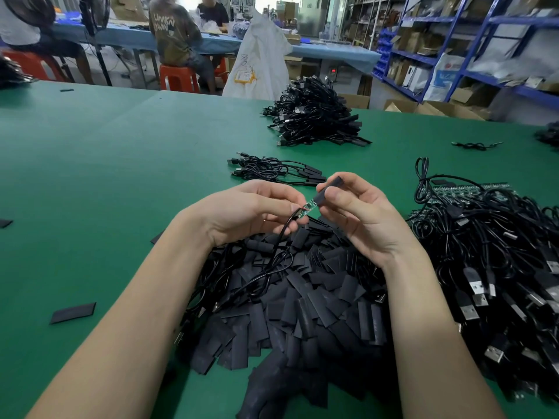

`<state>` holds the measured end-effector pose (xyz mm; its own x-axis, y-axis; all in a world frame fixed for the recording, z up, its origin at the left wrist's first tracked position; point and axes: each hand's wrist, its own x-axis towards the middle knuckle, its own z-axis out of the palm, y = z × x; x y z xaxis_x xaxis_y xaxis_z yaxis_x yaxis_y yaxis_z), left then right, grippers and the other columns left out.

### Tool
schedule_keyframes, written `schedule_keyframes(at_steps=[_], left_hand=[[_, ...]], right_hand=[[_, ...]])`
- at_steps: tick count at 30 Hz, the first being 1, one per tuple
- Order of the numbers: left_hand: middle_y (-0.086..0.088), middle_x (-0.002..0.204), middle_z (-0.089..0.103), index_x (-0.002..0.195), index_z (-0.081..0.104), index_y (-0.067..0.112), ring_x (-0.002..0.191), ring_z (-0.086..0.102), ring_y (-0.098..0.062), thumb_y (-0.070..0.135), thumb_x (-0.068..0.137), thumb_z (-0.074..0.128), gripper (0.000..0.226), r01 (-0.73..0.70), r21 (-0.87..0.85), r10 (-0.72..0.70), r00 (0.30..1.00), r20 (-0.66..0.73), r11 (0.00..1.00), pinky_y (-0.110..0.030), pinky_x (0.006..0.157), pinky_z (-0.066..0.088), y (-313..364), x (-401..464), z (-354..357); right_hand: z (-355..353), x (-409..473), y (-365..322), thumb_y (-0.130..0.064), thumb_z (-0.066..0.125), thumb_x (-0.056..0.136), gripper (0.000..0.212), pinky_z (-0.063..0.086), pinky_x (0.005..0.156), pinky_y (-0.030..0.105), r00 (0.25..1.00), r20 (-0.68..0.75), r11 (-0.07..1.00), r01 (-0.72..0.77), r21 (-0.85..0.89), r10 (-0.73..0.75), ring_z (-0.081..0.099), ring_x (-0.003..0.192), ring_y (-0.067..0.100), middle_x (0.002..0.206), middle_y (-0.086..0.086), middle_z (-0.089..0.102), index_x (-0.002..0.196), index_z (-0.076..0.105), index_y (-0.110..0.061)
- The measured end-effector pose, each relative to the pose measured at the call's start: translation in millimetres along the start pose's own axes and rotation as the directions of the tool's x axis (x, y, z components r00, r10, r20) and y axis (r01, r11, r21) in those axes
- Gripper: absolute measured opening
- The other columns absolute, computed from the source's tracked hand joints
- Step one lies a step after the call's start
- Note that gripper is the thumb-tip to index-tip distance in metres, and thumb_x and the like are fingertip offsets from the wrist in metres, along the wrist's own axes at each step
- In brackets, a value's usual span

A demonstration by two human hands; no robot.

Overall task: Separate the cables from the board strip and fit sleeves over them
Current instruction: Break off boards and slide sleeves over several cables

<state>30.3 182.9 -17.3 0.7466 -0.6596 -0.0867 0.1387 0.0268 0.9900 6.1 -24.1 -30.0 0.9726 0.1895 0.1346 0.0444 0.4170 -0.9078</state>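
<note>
My left hand (248,211) pinches a black cable (273,261) just behind the small green circuit board (309,206) at its end. My right hand (360,213) pinches a black sleeve (328,189) between thumb and fingers. The sleeve's open mouth sits at the board's tip. Both hands hover over a heap of flat black sleeves (302,303). At the right lies a tangle of cables still joined to green board strips (472,189), with USB plugs (478,288) spilling forward.
Green table (106,164). A small bunch of sleeved cables (272,170) lies beyond my hands, a big pile of them (314,113) farther back. Loose sleeves (72,313) lie left. People sit on red stools at a far bench; blue shelving stands right.
</note>
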Motion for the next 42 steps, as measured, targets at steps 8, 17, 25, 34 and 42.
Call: schedule_keyframes(at_steps=[8, 17, 25, 34, 42], left_hand=[[-0.006, 0.083, 0.069, 0.098, 0.061, 0.007, 0.07, 0.063, -0.012, 0.011, 0.081, 0.062, 0.017, 0.002, 0.0, -0.002, 1.0, -0.017, 1.0, -0.018, 0.068, 0.053, -1.6, 0.1, 0.1], [-0.01, 0.092, 0.064, 0.101, 0.06, 0.009, 0.075, 0.069, -0.02, 0.014, 0.101, 0.058, 0.005, -0.078, 0.015, 0.079, 0.973, -0.219, 0.997, -0.034, 0.082, 0.061, -1.8, 4.6, 2.1], [0.006, 0.076, 0.069, 0.097, 0.064, 0.011, 0.072, 0.067, -0.012, 0.007, 0.088, 0.077, 0.016, -0.19, 0.469, 0.354, 0.889, -0.29, 0.862, -0.022, 0.069, 0.051, -7.4, 7.1, 2.0], [0.003, 0.084, 0.074, 0.091, 0.072, 0.013, 0.076, 0.068, -0.011, 0.013, 0.086, 0.08, 0.009, -0.227, 0.596, 0.476, 0.827, -0.298, 0.77, -0.025, 0.077, 0.056, -11.5, 11.8, 2.0], [0.003, 0.08, 0.075, 0.087, 0.077, 0.014, 0.072, 0.066, -0.001, 0.011, 0.083, 0.082, 0.007, -0.248, 0.618, 0.539, 0.769, -0.343, 0.746, -0.015, 0.073, 0.051, -11.3, 14.4, 8.7]], right_hand=[[1.2, 2.8, 7.2, -0.006, 0.072, 0.075, 0.02, 0.058, 0.069, 0.018, 0.998, 0.038, 0.998, -0.055, 0.032, 0.054, 0.073, 0.078, 0.011, 0.092, 0.003, 0.076, 0.094, 0.067, -0.011], [8.2, 12.0, 16.4, -0.006, 0.078, 0.068, 0.026, 0.059, 0.069, 0.019, 0.985, -0.156, 0.989, -0.046, 0.142, 0.068, 0.074, 0.077, 0.011, 0.086, 0.005, 0.077, 0.092, 0.068, -0.01], [6.7, 17.6, 20.5, -0.008, 0.079, 0.07, 0.023, 0.057, 0.071, 0.017, 0.968, -0.235, 0.958, -0.02, 0.285, 0.09, 0.074, 0.081, 0.01, 0.087, 0.004, 0.075, 0.091, 0.071, -0.007], [5.5, 19.7, 23.1, -0.011, 0.08, 0.071, 0.022, 0.057, 0.07, 0.016, 0.967, -0.233, 0.95, -0.023, 0.311, 0.1, 0.074, 0.082, 0.01, 0.088, 0.005, 0.076, 0.091, 0.073, -0.006], [8.3, 19.0, 23.2, -0.011, 0.08, 0.071, 0.026, 0.057, 0.074, 0.017, 0.968, -0.232, 0.965, -0.031, 0.26, 0.094, 0.074, 0.086, 0.011, 0.093, 0.006, 0.075, 0.096, 0.071, -0.005]])
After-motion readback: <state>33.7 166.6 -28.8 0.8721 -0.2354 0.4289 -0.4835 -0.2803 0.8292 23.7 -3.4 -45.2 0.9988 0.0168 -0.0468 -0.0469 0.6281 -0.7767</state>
